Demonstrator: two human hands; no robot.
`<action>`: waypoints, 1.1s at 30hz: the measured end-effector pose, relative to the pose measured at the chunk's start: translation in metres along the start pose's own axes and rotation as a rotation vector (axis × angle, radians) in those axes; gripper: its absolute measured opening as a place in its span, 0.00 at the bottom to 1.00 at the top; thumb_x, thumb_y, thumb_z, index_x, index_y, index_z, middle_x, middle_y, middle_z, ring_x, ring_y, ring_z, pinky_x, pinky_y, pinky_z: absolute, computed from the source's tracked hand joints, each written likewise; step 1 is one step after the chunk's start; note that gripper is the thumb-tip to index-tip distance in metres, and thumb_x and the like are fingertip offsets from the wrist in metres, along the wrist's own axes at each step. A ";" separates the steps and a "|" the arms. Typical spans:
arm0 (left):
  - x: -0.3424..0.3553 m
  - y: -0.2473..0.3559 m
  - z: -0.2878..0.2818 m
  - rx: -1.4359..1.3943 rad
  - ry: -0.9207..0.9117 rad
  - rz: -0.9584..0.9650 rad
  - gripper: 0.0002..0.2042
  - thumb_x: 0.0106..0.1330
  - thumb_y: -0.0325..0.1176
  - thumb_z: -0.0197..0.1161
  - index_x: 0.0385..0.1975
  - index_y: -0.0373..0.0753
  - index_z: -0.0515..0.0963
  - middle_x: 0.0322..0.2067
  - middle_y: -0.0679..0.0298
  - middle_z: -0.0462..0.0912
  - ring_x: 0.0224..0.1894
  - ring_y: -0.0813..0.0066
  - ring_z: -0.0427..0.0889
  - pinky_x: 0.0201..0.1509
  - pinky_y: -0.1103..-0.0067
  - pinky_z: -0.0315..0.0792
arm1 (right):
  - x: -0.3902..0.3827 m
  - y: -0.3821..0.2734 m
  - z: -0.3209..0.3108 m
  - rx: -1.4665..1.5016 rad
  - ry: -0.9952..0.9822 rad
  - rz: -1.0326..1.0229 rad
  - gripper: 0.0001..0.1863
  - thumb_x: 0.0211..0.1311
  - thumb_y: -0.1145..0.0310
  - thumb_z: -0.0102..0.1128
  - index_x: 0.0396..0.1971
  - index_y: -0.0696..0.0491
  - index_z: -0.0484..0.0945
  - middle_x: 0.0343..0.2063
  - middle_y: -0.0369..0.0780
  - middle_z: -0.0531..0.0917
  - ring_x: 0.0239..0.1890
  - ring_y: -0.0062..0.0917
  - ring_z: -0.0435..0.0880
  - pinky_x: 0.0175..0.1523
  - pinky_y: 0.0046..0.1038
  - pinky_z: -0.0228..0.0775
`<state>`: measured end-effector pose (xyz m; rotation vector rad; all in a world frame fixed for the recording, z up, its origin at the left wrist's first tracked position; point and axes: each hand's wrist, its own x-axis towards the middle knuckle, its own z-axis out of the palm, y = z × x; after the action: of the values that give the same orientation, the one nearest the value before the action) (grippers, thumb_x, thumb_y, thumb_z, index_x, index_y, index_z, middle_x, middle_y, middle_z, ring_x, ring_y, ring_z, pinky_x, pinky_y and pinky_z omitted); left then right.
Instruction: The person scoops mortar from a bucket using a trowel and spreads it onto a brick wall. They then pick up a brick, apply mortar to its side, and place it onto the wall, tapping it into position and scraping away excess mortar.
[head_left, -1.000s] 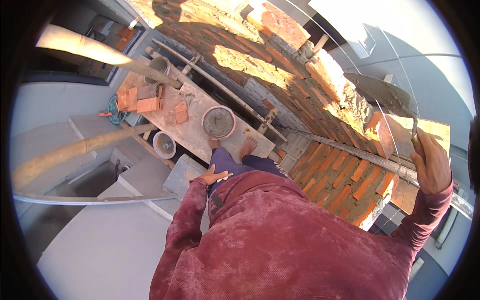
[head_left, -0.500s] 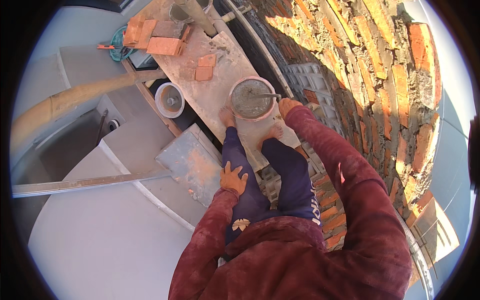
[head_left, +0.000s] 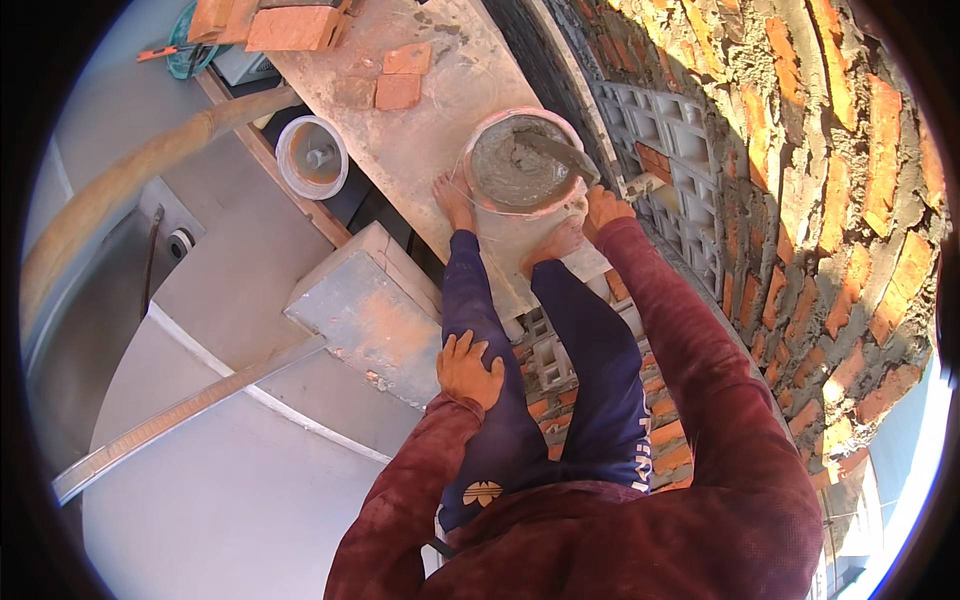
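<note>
Nearest, just below the middle of the view, the left hand (head_left: 470,370) lies palm down on the navy cloth of the trousers (head_left: 512,430), its fingers loosely spread and gripping nothing. At 2 o'clock the right hand (head_left: 605,208) is curled closed around the handle of a trowel (head_left: 562,152), whose flat, mortar-smeared metal blade reaches over the rim into a round, pinkish-rimmed bucket (head_left: 500,208) between 12 and 1 o'clock. Inside is wet grey mortar (head_left: 510,172), thick and ridged. The bucket stands on a rough, stained board (head_left: 440,130), beside the bare feet (head_left: 454,203). At 9 o'clock sits a dusty, square-edged grey block (head_left: 365,310); at 10, a round white bucket (head_left: 291,168) and a smooth, curving bamboo pole (head_left: 160,165). Farther off, near 11, lie flat, grainy orange bricks (head_left: 398,92). Toward 2 are gridded grey vent blocks (head_left: 690,180), then a coarse brick wall (head_left: 882,150) with lumpy joints.
</note>
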<state>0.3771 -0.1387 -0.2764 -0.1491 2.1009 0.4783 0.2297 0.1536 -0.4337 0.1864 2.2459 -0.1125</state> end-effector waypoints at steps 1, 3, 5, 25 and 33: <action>0.002 -0.002 0.000 -0.001 -0.017 0.001 0.20 0.57 0.43 0.63 0.47 0.41 0.81 0.60 0.58 0.71 0.67 0.53 0.62 0.70 0.58 0.53 | 0.004 0.002 0.005 0.035 -0.011 0.031 0.13 0.58 0.67 0.55 0.40 0.59 0.72 0.38 0.54 0.81 0.43 0.49 0.83 0.49 0.45 0.75; 0.007 -0.004 0.002 -0.016 -0.040 0.003 0.20 0.57 0.43 0.61 0.48 0.42 0.80 0.61 0.59 0.70 0.67 0.54 0.60 0.70 0.56 0.52 | 0.022 0.003 0.027 0.107 -0.059 0.112 0.16 0.55 0.66 0.58 0.40 0.59 0.73 0.38 0.56 0.82 0.44 0.49 0.82 0.51 0.44 0.74; 0.008 -0.007 0.002 -0.034 -0.055 -0.002 0.20 0.57 0.43 0.62 0.48 0.41 0.80 0.62 0.59 0.69 0.68 0.55 0.60 0.71 0.56 0.52 | 0.037 -0.001 0.056 0.291 -0.086 0.152 0.15 0.54 0.65 0.59 0.38 0.59 0.75 0.37 0.55 0.82 0.44 0.48 0.82 0.50 0.42 0.74; 0.020 -0.011 -0.022 -0.002 -0.079 0.017 0.14 0.54 0.39 0.68 0.40 0.43 0.84 0.61 0.56 0.71 0.67 0.50 0.62 0.71 0.51 0.48 | 0.048 0.011 0.164 1.162 -0.094 -0.060 0.16 0.50 0.72 0.64 0.42 0.53 0.77 0.19 0.35 0.74 0.16 0.21 0.74 0.18 0.28 0.66; 0.032 0.003 -0.046 0.093 -0.020 0.063 0.16 0.55 0.41 0.67 0.42 0.43 0.83 0.60 0.56 0.71 0.66 0.53 0.63 0.71 0.51 0.48 | -0.025 0.029 0.086 1.265 -0.292 -0.114 0.16 0.51 0.75 0.59 0.43 0.51 0.78 0.18 0.31 0.72 0.14 0.17 0.70 0.17 0.23 0.64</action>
<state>0.3227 -0.1520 -0.2797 -0.0238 2.1087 0.4168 0.3155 0.1674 -0.4690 0.6464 1.5931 -1.5017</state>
